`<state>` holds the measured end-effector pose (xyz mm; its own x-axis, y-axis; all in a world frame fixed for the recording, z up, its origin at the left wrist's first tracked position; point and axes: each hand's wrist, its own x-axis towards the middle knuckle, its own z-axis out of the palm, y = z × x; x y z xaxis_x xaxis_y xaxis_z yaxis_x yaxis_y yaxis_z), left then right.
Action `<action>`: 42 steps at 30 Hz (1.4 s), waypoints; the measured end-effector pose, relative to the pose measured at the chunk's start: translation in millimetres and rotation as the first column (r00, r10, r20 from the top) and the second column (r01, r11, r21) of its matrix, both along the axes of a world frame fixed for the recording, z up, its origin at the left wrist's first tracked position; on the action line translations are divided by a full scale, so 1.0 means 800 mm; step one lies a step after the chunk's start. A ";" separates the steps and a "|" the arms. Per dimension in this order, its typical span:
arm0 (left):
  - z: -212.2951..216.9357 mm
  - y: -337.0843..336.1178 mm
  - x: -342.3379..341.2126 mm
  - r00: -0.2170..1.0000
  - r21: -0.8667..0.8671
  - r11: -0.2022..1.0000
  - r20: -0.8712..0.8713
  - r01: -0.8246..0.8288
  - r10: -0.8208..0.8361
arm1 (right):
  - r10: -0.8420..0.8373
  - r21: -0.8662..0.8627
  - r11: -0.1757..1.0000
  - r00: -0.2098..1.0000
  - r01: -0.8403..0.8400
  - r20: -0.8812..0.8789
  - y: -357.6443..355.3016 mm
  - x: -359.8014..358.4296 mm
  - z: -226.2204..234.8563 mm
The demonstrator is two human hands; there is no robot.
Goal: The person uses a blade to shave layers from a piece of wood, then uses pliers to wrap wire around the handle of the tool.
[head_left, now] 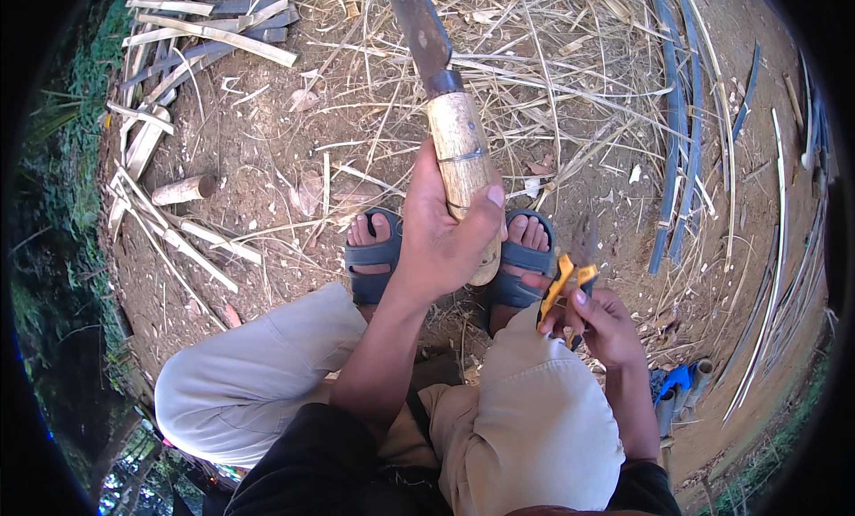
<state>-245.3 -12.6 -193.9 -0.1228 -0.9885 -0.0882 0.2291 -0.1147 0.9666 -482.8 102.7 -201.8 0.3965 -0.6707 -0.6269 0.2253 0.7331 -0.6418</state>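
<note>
My left hand (443, 235) is closed around the thick wooden handle (458, 133) of a machete, in front of my feet. Its dark blade (419, 24) points up and away, past the upper edge of the view. A thin wire is wound around the handle, above my thumb. Over my right knee, my right hand (606, 325) grips a pair of pliers with yellow and black handles (557, 289). The jaws (584, 235) look blurred and point away from me. The pliers are apart from the machete.
Thin bamboo shavings (579, 97) litter the dirt ground ahead. Split bamboo strips (214, 37) are piled at the far left, near a short wooden piece (183, 190). Long dark strips (681, 142) lie at the right. A blue item (681, 378) sits beside tube-like pieces by my right forearm.
</note>
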 end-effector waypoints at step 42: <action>0.048 -0.005 -0.009 0.997 0.477 0.877 -0.073 0.057 -0.025 | -0.611 -0.313 0.307 0.067 -0.899 -0.789 -0.117 0.052 0.061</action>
<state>-252.5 -17.0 -155.4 -0.1829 -0.8216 -0.5399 0.2722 -0.5700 0.7753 -441.3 9.0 -153.0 0.3576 -0.9055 0.2284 -0.9219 -0.3813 -0.0685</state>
